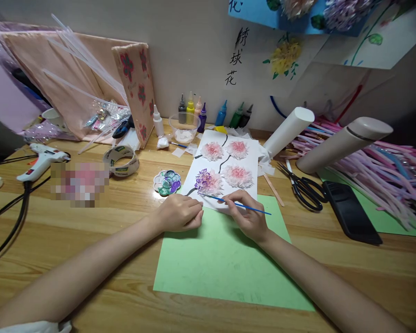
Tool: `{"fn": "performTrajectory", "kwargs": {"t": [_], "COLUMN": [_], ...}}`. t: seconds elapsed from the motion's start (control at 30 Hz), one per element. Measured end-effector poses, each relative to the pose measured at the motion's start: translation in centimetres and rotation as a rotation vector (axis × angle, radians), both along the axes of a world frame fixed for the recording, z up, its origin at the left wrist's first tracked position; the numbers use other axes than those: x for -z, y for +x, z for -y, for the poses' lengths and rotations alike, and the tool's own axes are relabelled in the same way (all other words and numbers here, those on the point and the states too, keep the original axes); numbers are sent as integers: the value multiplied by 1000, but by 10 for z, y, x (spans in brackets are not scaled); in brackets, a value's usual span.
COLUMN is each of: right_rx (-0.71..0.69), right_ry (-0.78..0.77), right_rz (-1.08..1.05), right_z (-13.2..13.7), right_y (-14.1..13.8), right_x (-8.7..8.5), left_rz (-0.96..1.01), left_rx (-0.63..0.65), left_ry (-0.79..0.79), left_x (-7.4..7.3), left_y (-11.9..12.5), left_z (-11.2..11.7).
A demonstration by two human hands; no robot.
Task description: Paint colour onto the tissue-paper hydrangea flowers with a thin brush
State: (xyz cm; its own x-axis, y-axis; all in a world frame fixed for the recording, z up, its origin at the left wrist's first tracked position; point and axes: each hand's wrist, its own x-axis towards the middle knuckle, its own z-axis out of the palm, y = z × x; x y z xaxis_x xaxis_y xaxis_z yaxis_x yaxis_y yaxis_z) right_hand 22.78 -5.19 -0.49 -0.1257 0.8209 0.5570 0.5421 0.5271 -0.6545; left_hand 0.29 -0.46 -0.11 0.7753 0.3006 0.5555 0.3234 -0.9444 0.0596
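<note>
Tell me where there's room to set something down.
Bare wood lies between glue gun and left forearm; green paper is bare at its near half, left of the right forearm. Crowded: paint bottles behind, scissors and phone right.

Remotely, I read 4 flowers (pixel 237 177) on the white sheet (pixel 254 163): 3 pink, fading to pale tips; 1 pale pink, marked purple across its left side. Paintbrush (pixel 246 206): blue handle. I register the lower sheet (pixel 225 268), light green; the palette (pixel 157 179), white with green and purple patches; the panel (pixel 134 104), pale pink with dark red flower motifs.
</note>
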Motion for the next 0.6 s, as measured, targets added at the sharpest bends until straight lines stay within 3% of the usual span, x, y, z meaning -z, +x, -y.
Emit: {"fn": "performTrajectory", "kwargs": {"t": [0.6], "right_rx": [-43], "right_ry": [39], "right_rz": [39], "right_z": [1], "right_y": [0], "right_x": [-1], "left_rz": [-3], "left_rx": [-6], "left_ry": [-2], "left_x": [1], "left_y": [0], "left_z": [0]}}
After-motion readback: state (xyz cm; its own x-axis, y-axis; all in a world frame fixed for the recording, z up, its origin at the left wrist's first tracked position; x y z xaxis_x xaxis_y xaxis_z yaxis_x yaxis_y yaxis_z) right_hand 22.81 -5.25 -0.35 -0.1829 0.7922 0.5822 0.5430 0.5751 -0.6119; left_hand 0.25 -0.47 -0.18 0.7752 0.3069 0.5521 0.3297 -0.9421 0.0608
